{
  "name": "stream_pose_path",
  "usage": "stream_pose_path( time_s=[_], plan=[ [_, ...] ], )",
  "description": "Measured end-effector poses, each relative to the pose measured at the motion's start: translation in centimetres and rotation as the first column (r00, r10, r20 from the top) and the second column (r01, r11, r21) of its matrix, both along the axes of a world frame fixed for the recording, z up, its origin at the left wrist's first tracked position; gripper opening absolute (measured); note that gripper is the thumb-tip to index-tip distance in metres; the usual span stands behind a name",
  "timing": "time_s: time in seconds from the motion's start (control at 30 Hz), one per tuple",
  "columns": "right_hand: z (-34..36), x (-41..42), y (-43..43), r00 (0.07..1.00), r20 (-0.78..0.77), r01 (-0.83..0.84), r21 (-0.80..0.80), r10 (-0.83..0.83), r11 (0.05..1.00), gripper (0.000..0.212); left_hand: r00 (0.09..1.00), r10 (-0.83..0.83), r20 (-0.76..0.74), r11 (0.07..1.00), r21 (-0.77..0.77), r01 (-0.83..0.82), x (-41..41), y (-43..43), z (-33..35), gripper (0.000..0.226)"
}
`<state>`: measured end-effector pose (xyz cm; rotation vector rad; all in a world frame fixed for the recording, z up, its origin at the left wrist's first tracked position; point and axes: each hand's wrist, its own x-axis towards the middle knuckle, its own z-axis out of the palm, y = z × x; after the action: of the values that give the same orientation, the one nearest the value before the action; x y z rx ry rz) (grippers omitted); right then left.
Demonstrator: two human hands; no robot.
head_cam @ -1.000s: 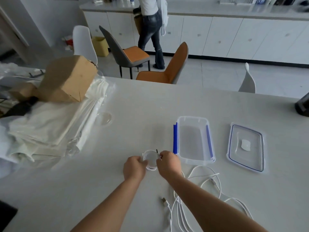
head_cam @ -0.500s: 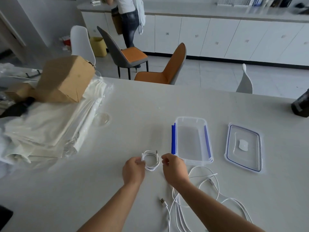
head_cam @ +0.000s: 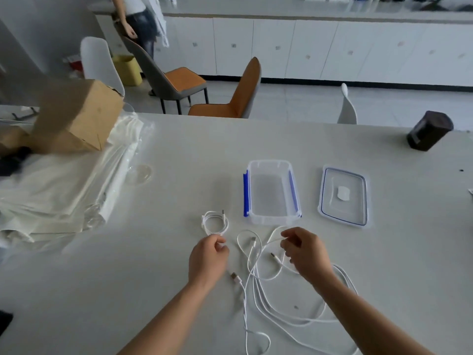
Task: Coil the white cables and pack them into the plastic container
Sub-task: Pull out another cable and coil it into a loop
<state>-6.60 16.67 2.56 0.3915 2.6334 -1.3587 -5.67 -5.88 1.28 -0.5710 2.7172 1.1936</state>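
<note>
The right hand's (head_cam: 305, 253) fingers (head_cam: 288, 240) are curled, thumb and forefinger pinching a strand of the loose white cables (head_cam: 236, 278) that sprawl toward the table's (head_cam: 128, 278) near edge. The left hand's (head_cam: 207, 257) fingers are curled in at the near rim of the coiled white cable (head_cam: 215, 222); I can't tell whether they hold it. The coil lies just left of the open plastic container (head_cam: 268, 163), mid-table. The lid (head_cam: 344, 220) lies flat to the container's right.
</note>
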Motion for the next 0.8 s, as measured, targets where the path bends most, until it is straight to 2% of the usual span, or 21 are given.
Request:
stream_pose_path(
  time_s=[0.17,0.3,0.4,0.5,0.6,0.67,0.73,0.8],
  plan=[
    [0.1,4.8,3.7,0.999,0.038,0.012,0.106,-0.016,0.994,0.014,0.985,-0.172,-0.015,0.984,-0.058,0.170,3.9,3.0,-0.4,0.012],
    [-0.2,8.5,3.9,0.989,0.019,-0.148,0.255,0.148,0.955,0.010,0.974,-0.225,0.039,0.960,-0.161,0.229,5.5,4.6,-1.4,0.025],
    [-0.8,10.0,3.3,0.940,0.024,-0.334,0.274,0.341,0.902,0.012,0.977,-0.194,0.088,0.959,-0.195,0.207,5.8,5.2,-1.7,0.034],
    [-1.4,10.8,3.0,0.888,0.061,-0.447,0.338,0.455,0.828,0.020,0.984,-0.104,0.142,0.975,-0.180,0.129,6.1,5.1,-1.5,0.024],
    [-2.3,11.4,3.5,0.884,0.034,-0.441,0.391,0.466,0.808,0.025,0.963,-0.126,0.237,0.966,-0.192,0.174,7.0,5.1,-1.4,0.018],
    [-2.5,11.5,3.6,0.880,0.034,-0.443,0.415,0.473,0.795,0.027,0.960,-0.138,0.242,0.961,-0.201,0.188,7.6,5.2,-1.6,0.013],
    [-2.6,11.5,3.4,0.888,0.028,-0.432,0.396,0.460,0.810,0.024,0.967,-0.110,0.230,0.972,-0.178,0.153,7.7,5.2,-1.4,0.016],
    [-2.5,11.1,3.0,0.903,0.015,-0.408,0.341,0.429,0.847,0.019,0.974,-0.053,0.219,0.994,-0.087,0.074,7.7,5.2,-0.6,0.021]
  ],
)
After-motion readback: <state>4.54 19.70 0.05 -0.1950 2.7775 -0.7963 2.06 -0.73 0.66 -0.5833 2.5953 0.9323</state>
